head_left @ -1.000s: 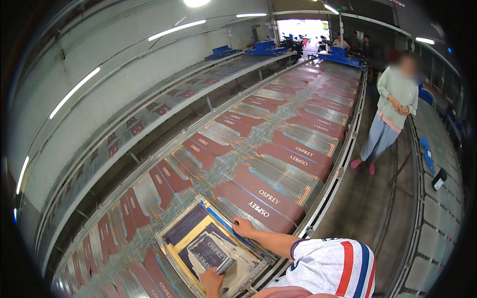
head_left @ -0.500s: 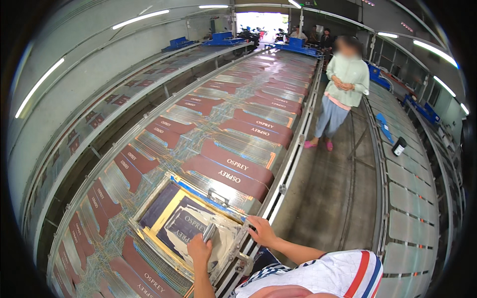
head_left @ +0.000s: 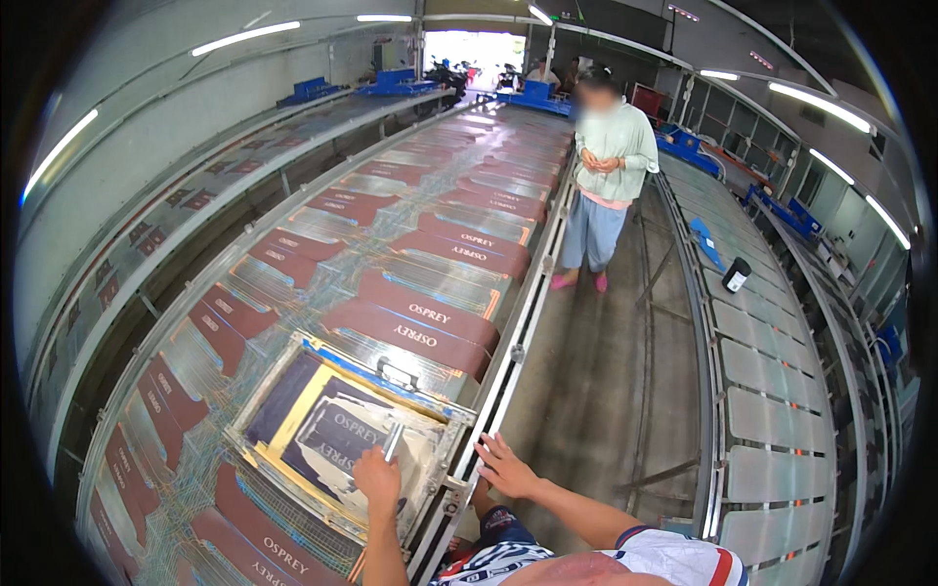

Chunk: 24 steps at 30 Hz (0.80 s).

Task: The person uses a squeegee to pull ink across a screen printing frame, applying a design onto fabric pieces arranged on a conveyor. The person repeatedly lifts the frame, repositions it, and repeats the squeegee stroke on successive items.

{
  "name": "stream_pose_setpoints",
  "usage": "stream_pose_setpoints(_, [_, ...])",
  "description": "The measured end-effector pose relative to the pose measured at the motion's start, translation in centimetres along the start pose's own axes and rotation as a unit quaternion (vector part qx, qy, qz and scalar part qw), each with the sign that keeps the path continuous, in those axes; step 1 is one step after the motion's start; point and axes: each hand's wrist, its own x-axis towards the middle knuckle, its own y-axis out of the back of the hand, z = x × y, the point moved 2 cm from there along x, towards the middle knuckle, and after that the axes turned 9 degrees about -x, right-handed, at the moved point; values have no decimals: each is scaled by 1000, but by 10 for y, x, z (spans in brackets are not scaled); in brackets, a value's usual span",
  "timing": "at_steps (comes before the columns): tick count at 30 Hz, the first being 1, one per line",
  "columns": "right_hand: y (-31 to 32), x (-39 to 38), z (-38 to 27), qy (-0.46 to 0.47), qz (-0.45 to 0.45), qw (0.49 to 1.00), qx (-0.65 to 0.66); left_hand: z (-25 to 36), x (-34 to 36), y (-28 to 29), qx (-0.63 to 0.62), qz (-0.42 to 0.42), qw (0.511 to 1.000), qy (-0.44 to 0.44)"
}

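A printing screen frame (head_left: 264, 386) with yellow tape and a dark, paste-smeared mesh lies on the long table, over the brown fabric pieces. My left hand (head_left: 378, 476) grips a squeegee (head_left: 393, 442) with a metallic edge, held upright over the mesh. Pale ink is smeared around the lettered area of the screen (head_left: 354, 430). My right hand (head_left: 506, 469) has its fingers spread beside the frame's right corner, near the metal rail (head_left: 503, 386), and holds nothing.
Brown printed fabric pieces (head_left: 410, 317) line the table in rows. A person in a pale green top (head_left: 616, 146) stands in the right aisle. On the right table lie a dark bottle (head_left: 737, 275) and a blue flat piece (head_left: 705, 244). Blue machines (head_left: 532, 98) stand at the far end.
The view has shifted a little to the right. My right hand has come off the frame's edge and its fingers spread. My left hand still holds the squeegee, slightly farther up the screen.
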Motion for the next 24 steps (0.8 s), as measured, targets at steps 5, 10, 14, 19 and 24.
stream_pose_setpoints(5, [-8,-3,5,-19,2,1000,0,-2,6,-3,-11,-28,1000,1])
stream_pose_setpoints(10, [3,1,1,-44,-40,997,58,-4,10,-2,-1,-27,1000,-5])
stream_pose_setpoints(14, [3,4,-1,-53,-47,996,60,-6,17,-2,-6,-12,1000,-22])
stream_pose_setpoints(19, [-11,0,14,-55,-64,996,33,-17,13,-4,-24,-45,999,-3])
stream_pose_setpoints(24, [-10,2,5,-59,-46,995,60,-12,20,3,-27,-62,998,20])
